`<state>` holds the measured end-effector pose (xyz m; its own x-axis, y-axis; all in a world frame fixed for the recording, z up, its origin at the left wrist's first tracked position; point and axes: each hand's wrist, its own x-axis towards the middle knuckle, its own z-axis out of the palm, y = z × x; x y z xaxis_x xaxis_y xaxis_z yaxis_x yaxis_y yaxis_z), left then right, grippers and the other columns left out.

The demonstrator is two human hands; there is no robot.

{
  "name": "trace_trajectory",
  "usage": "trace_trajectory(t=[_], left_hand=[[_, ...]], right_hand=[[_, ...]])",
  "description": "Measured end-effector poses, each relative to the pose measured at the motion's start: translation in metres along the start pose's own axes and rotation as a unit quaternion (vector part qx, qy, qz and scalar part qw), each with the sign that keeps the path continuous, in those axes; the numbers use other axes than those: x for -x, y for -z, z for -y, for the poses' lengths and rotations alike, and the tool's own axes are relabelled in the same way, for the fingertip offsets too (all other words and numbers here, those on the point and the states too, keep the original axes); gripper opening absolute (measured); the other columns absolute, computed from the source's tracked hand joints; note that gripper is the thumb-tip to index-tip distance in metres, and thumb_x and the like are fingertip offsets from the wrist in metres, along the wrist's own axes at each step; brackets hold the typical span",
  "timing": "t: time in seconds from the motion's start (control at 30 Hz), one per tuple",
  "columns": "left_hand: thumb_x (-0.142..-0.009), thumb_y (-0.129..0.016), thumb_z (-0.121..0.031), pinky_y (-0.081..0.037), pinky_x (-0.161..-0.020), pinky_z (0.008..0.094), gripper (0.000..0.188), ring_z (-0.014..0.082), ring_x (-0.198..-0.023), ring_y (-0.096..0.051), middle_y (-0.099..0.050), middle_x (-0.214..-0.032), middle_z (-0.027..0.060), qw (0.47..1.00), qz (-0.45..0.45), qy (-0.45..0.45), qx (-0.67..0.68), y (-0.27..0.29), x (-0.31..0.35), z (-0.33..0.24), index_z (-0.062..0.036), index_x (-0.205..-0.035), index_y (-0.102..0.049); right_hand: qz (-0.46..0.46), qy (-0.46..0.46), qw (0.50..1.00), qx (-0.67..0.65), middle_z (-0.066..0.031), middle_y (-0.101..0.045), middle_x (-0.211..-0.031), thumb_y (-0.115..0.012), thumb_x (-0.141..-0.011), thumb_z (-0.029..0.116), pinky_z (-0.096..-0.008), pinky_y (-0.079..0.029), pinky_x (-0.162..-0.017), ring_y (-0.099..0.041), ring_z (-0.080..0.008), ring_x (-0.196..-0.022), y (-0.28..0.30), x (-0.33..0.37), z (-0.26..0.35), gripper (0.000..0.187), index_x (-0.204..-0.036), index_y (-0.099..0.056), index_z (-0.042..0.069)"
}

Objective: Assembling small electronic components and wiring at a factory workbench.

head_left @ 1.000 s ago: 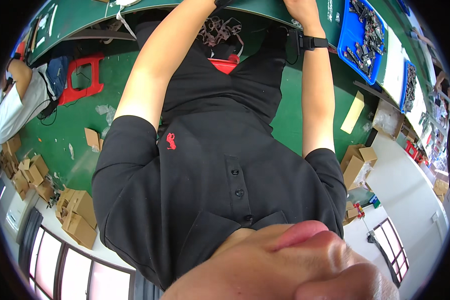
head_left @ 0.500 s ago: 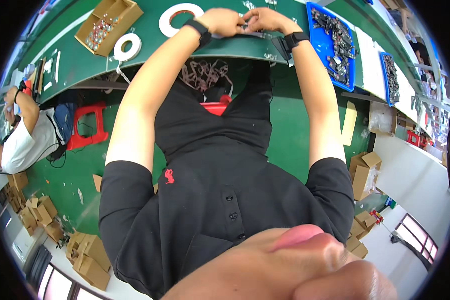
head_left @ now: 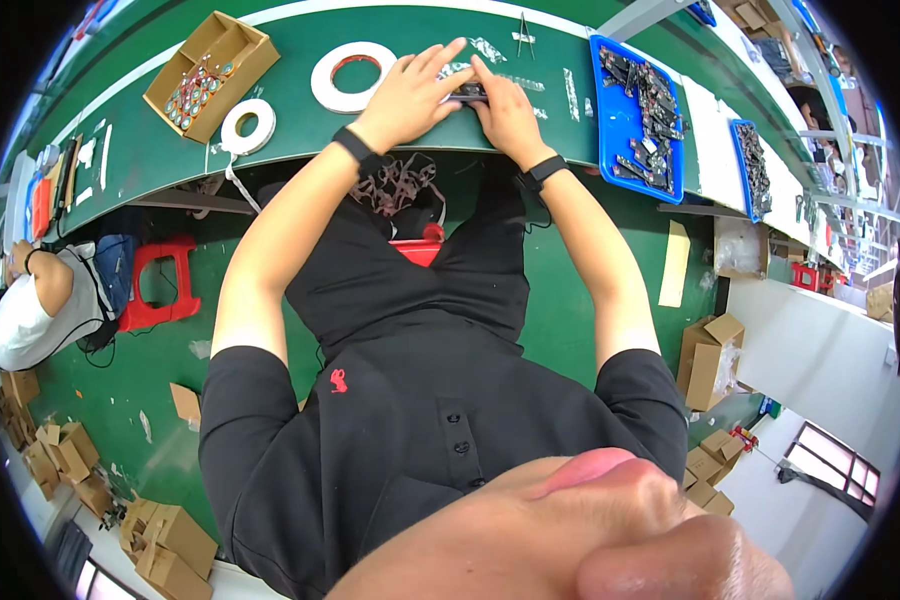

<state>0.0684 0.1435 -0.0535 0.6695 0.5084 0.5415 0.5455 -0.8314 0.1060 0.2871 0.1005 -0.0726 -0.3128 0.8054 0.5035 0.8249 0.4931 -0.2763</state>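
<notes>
A small dark flat part (head_left: 468,91) sits between my hands above the green bench, partly hidden by the fingers. My left hand (head_left: 413,97) grips its left end, with some fingers stretched out past it. At the opposite end, my right hand (head_left: 508,115) has its thumb and fingers about the part, the index finger pointing away from me. Just left of my left hand lies a big white tape roll (head_left: 322,86). Small clear plastic strips (head_left: 571,95) and tweezers (head_left: 524,38) lie beyond and right of my hands.
A cardboard box (head_left: 248,62) of round metallic pieces with red wires stands at left by a smaller tape roll (head_left: 231,128). On the right are two blue trays (head_left: 606,150) of dark parts. A person (head_left: 55,310) sits at far left near a red stool (head_left: 140,290).
Both hands have come nearer to me and slightly lower in the view. My left fingers have stretched out from a tight pinch, and the dark part shows more plainly. The whole view has shifted slightly.
</notes>
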Motion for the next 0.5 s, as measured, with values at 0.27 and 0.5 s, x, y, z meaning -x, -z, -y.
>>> trace_trajectory(t=[0.27, 0.5], left_hand=[[-0.095, -0.067, -0.048, -0.021, -0.124, 0.0565, 0.063, 0.0340, -0.154, -0.027, -0.038, -0.162, 0.0080, 0.978, 0.143, 0.151, -0.013, 0.027, 0.076, 0.098, -0.0290, -0.152, -0.050], [-0.079, -0.078, -0.062, -0.013, -0.124, 0.0601, 0.088, 0.0363, -0.158, -0.016, -0.029, -0.168, 0.0094, 0.962, 0.166, 0.199, 0.088, 0.035, 0.065, 0.095, -0.0286, -0.155, -0.047]], right_hand=[[0.107, -0.047, 0.990, -0.079, -0.0076, -0.073, -0.117, -0.076, -0.086, 0.006, -0.0423, -0.054, -0.093, -0.068, -0.0333, -0.106, 0.022, -0.016, -0.007, 0.081, -0.158, -0.039, 0.015], [0.005, -0.155, 0.987, -0.042, -0.0113, -0.075, -0.113, -0.079, -0.086, 0.013, -0.0430, -0.057, -0.085, -0.072, -0.0351, -0.099, 0.029, -0.106, -0.082, 0.083, -0.158, -0.037, 0.016]])
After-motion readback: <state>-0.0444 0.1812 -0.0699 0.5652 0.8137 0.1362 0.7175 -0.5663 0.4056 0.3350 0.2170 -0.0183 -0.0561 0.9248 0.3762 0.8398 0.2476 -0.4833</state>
